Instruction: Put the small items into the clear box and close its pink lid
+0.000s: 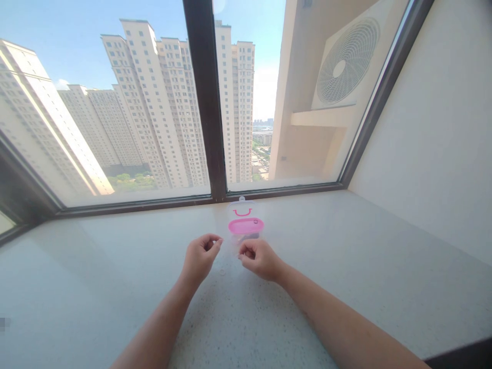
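Note:
A small clear plastic box with a pink rim [246, 226] stands on the pale speckled sill. Its see-through lid [242, 205], with a pink curved handle, is up at the back. Something dark shows inside the box, though my right hand partly covers the front. To the left of the box, my left hand [202, 256] is closed in a pinch. My right hand [260, 257] also pinches, just in front of the box. Whatever is between either set of fingertips is too small to make out. A tiny clear ring-like piece [222, 272] lies on the sill between my wrists.
The speckled sill [115, 287] reaches to a dark window frame [217, 169] behind the box. A white wall [430, 154] bounds the right side. Beyond the glass are tall buildings and an air-conditioner unit [348, 61].

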The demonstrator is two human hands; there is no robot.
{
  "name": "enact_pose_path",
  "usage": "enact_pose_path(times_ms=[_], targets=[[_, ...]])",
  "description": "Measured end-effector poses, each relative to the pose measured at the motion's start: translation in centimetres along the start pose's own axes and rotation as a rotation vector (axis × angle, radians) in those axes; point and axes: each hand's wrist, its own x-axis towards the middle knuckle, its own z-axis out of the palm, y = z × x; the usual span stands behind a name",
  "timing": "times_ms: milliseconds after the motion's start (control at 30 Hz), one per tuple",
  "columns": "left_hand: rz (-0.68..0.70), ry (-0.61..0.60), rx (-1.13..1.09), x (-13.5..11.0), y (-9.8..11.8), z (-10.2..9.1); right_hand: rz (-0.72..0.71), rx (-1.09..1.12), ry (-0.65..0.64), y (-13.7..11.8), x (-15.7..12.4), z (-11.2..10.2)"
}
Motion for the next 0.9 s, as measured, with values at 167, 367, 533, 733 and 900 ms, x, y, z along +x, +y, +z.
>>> enact_pose_path(times_ms=[167, 367, 533, 733, 900], targets=[[-0.011, -0.012, -0.021, 0.03, -0.11, -0.02, -0.016, -0.008, -0.009, -0.20, -0.11, -0.06], [-0.018, -0.015, -0.038, 0.02, -0.13, -0.05, -0.007, 0.011, 0.010, -0.11, -0.07, -0.06], [-0.008, -0.021, -0.049, 0.05, -0.20, 0.14, 0.005, 0.020, 0.017, -0.15, -0.18, -0.13], [-0.004, -0.031, -0.051, 0.03, -0.08, 0.37, 0.014, 0.005, 0.048, -0.04, -0.29, -0.39], [-0.016, -0.031, -0.063, 0.02, -0.05, 0.49, 0.037, -0.013, 0.096, 0.11, -0.07, -0.59]])
